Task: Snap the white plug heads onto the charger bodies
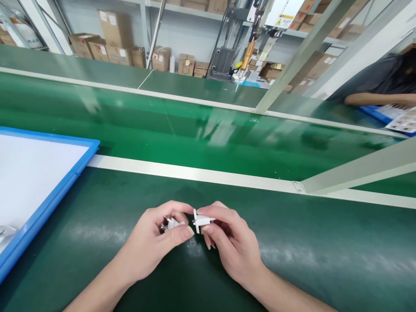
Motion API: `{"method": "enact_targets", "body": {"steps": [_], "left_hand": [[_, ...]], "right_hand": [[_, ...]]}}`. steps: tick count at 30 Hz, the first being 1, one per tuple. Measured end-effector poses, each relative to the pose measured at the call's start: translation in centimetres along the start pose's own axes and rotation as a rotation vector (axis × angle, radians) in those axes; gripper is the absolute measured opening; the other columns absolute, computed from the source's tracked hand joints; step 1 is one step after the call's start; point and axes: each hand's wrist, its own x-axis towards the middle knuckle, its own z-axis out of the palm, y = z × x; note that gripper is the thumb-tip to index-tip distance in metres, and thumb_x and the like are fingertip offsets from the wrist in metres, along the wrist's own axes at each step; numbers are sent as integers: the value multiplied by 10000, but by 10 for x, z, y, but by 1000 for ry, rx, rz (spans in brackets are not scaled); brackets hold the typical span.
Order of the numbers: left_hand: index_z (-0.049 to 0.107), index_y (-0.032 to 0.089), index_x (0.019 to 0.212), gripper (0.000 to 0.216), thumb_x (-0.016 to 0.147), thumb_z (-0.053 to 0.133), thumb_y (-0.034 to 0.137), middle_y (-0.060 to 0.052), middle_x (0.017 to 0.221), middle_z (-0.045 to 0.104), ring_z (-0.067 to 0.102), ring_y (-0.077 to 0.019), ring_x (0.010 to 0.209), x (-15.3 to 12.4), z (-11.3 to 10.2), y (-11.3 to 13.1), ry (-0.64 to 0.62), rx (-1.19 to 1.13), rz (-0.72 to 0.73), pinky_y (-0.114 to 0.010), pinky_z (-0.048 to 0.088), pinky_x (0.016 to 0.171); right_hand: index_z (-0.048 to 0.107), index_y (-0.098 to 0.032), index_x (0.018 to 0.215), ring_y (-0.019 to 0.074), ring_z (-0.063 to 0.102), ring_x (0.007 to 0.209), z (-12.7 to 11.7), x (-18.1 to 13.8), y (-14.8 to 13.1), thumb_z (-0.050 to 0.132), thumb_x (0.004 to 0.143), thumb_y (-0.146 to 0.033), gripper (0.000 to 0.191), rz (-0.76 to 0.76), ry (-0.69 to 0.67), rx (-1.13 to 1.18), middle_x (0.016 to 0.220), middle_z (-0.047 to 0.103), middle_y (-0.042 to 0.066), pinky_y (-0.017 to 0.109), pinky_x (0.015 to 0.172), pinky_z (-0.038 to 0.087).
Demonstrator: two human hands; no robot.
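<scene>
My left hand [152, 245] is closed round small white plastic plug parts [172, 223] with metal prongs sticking out. How many lie in the palm I cannot tell. Between the thumb and fingers of my right hand [235, 247] is a white plastic plug piece [202, 221] with a flat flange at its left end. That flange faces my left hand and nearly meets its index fingertip. Both hands are held close together above the dark green worktop [182, 286]. My right fingers partly cover the plug piece.
At the left lies a blue-rimmed white tray [69, 180] with a clear plastic item [6, 232]. Beyond a pale metal edge [195, 173] runs a green conveyor belt [182, 130]. A slanted metal post [364, 169] stands at right. Across the belt, a co-worker's arm [373, 99] rests near another tray.
</scene>
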Motion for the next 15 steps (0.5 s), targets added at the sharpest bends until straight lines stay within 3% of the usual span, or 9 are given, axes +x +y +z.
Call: {"method": "enact_targets", "body": {"steps": [5,10,15], "left_hand": [[700,178,965,297,886,668,464,4,776,587,480,-108,683,1,2,3,-87,-26,16,-228,381,635],[690,189,979,283,847,722,437,-3,849,617,517,-121,731,0,3,3,-42,-32,0,-232,421,672],[680,190,984,275,821,758,398,-7,882,651,546,-116,727,0,3,-1,-13,19,6,-221,436,657]], "right_hand": [[696,-276,1189,134,597,744,-2,3,-2,577,1029,-207,210,-53,-25,-98,940,592,43,237,565,488],[665,-248,1193,158,596,827,-3,3,-5,601,1021,-287,188,-16,-68,-54,993,600,62,270,651,521],[590,-235,1190,161,618,825,2,0,-7,588,1027,-376,215,99,-27,69,1004,599,62,286,694,552]]}}
